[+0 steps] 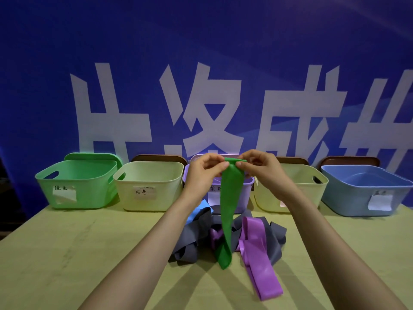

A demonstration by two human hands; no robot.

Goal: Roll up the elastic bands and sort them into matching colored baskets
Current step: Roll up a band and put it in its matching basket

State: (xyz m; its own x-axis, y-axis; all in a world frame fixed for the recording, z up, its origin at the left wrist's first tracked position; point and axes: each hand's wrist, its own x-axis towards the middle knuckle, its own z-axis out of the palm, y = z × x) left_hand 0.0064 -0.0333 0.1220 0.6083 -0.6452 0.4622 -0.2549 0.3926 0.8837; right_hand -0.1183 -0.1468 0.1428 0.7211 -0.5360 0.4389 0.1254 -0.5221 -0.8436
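Blue backdrop with large white characters is filling the wall behind a yellow-green table (55, 253), where five baskets are standing in a row. Both hands are raised in front of the purple basket (245, 193): the left hand (204, 171) and the right hand (260, 167) are each pinching the top edge of the green band (230, 211), which is hanging down with its lower end trailing onto the pile of loose bands (223, 238).

The likely trouble is the roll starting crooked — if the two pinches are not level, the strip would spiral and fall loose in the green basket (87, 193), far left. The dangling tail could also be dragging grey or purple strips along as it winds up.

The band is looking thin, smooth and limp, narrowing to a twist partway down.
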